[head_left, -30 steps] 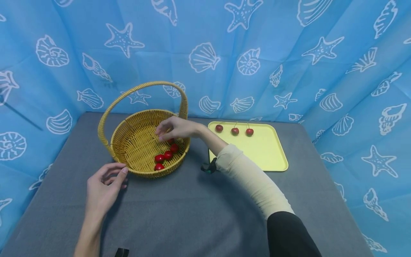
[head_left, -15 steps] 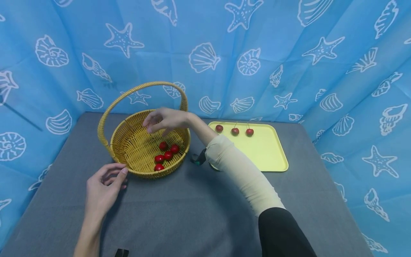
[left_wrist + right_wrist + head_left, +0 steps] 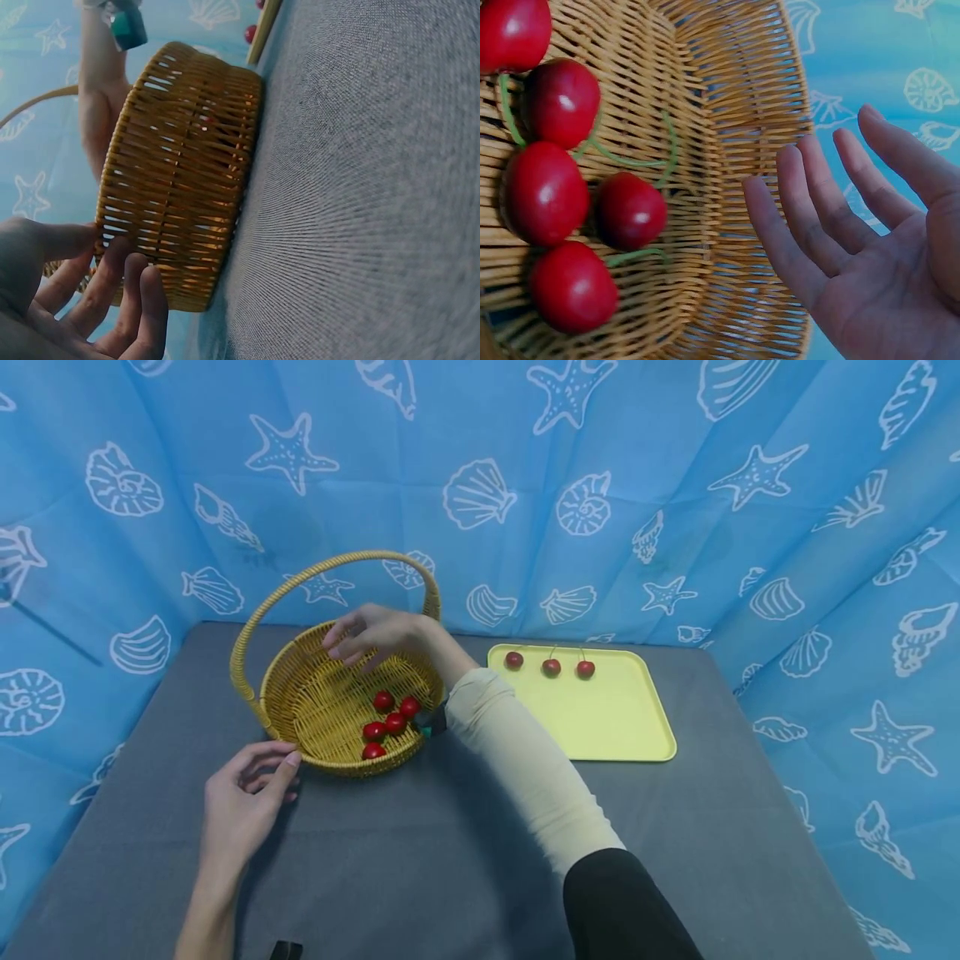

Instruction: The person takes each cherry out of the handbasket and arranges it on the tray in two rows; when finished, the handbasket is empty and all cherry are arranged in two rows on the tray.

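Your left hand [image 3: 243, 793] pinched the near left rim of the basket [image 3: 322, 714] between thumb and fingers, the other fingers loosely bent beside the woven outer wall. Your right hand [image 3: 382, 635] was above the basket, its fingers spread apart and slightly bent, and it held nothing. The basket stood upright on the grey cloth [image 3: 412, 877], its tall handle [image 3: 352, 557] arching over the far side.

Inside, five red cherries [image 3: 395, 723] lay bunched on the right side of the floor, below your right hand and clear of it (the right wrist view showed thin green stems [image 3: 673, 150] among them). To the right of the basket and apart from it lay a yellow tray [image 3: 615, 710], with three darker cherries [image 3: 551, 667] spaced in a row along its far edge, stems up. Your pale sleeve [image 3: 532, 777] covered the tray's near left corner. Behind everything hung a blue curtain [image 3: 525, 577] printed with white shells and starfish.
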`<state>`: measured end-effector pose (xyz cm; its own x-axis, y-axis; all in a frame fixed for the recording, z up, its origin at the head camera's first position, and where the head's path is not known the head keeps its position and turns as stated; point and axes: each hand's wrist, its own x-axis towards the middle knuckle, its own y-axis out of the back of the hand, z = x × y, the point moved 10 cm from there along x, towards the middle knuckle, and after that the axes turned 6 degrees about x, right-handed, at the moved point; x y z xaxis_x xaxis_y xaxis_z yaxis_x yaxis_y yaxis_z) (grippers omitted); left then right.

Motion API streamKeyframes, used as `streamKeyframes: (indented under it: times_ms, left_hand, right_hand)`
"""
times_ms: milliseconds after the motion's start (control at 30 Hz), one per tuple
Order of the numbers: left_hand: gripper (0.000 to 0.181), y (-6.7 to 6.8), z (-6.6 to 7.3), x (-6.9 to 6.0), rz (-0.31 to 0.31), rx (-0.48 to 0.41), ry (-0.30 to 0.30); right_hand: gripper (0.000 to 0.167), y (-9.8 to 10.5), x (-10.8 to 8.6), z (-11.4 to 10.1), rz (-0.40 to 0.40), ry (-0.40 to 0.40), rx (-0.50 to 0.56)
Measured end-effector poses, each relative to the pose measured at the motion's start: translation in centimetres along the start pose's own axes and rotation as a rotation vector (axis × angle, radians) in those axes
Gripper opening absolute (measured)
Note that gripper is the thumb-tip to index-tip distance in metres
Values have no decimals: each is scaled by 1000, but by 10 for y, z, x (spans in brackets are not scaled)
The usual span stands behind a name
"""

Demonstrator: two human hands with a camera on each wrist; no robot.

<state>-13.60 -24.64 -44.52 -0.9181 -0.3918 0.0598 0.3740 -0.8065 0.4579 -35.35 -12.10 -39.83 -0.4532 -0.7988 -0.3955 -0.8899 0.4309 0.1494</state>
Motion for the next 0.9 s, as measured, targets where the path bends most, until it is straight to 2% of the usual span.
streamKeyframes:
  times_ms: [200,367,600,700,900]
  left_hand:
    - [25,-1,-2,1,-3,9,9]
    - [26,0,-3,1,-3,16,21]
    - [26,1,-5,2,-1,31,39]
    - [26,1,-6,3,-3,33,44]
    - [27,-1,-5,2,-15,23,47]
  right_hand:
    - [41,3,2,29,5,-108,-84]
    - [41,3,-3,51,-41,-198,-103]
    - [39,-1,-3,66,-125,-237,-137]
    - [38,-2,-3,69,-134,-254,-128]
    - [35,-3,-4,72,-144,-248,-207]
